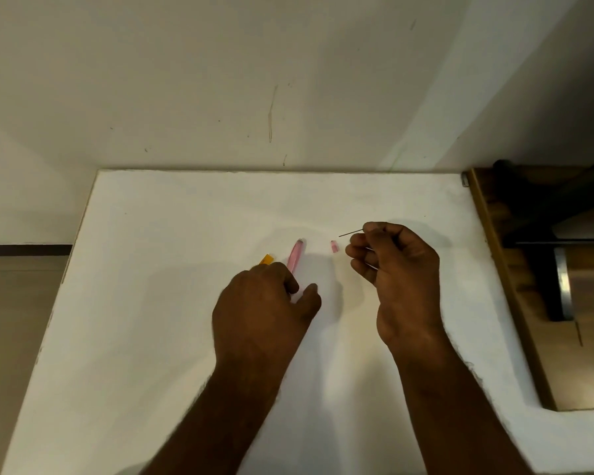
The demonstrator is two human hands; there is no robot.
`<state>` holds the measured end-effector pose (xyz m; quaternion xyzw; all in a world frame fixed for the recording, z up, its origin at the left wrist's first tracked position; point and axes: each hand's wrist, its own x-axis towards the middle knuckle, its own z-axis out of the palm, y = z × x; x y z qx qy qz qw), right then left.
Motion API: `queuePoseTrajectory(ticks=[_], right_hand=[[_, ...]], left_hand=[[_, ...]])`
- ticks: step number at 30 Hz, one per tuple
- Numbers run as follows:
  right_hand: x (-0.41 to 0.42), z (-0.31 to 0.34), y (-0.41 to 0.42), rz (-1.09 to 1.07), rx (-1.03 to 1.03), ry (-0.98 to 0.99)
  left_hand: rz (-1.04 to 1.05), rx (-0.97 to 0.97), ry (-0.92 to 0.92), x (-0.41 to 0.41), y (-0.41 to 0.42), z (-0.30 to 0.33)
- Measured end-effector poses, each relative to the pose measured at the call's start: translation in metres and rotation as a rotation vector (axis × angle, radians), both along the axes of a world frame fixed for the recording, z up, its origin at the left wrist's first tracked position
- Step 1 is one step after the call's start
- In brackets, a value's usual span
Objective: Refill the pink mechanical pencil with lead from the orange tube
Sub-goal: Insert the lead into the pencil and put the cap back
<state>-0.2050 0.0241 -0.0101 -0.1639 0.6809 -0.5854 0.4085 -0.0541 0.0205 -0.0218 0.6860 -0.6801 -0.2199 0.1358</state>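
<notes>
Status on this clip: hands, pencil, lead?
Left hand grips pink plastic pencil. Right hand pinches thin dark lead. Small pink cap off, on white table.

Both forearms are bare and lightly haired, with no sleeves, and the left hand [264,303] and right hand [396,269] ungloved.

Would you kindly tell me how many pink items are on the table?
2: the pink mechanical pencil under the left hand, and its small pink cap lying beside the right hand.

A plain indoor room, likely a home or office corner: a white table [186,234] stands against a bare, scuffed wall [254,80]. Right of the table sits a wooden shelf [487,234]; left, pale floor [14,320].
</notes>
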Motion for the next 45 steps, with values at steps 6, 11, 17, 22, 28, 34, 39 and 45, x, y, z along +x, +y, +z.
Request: queuePoseTrajectory(ticks=[6, 11, 17, 22, 28, 34, 39, 45], right_hand=[[0.006, 0.001, -0.001, 0.015, 0.005, 0.014], [0.006, 0.001, -0.001, 0.028, 0.003, 0.030], [0.007, 0.000, -0.001, 0.034, -0.006, 0.036], [0.006, 0.003, -0.001, 0.016, -0.032, -0.005], [0.009, 0.012, -0.002, 0.077, -0.175, -0.159], [0.013, 0.016, -0.003, 0.130, -0.285, -0.156], [0.015, 0.016, -0.003, 0.130, -0.308, -0.117], [0.018, 0.016, -0.003, 0.141, -0.317, -0.085]], left_hand=[[-0.024, 0.077, -0.002, 0.007, -0.002, -0.005], [-0.019, 0.049, 0.019, 0.009, -0.003, -0.003], [-0.005, 0.068, 0.047, 0.012, -0.005, 0.000], [-0.013, -0.019, 0.123, 0.008, -0.004, 0.006], [-0.079, -0.260, 0.231, 0.009, -0.005, 0.012], [-0.112, -0.440, 0.246, 0.018, -0.009, 0.012], [-0.163, -0.450, 0.228, 0.026, -0.013, 0.011], [-0.185, -0.427, 0.236, 0.029, -0.015, 0.008]])
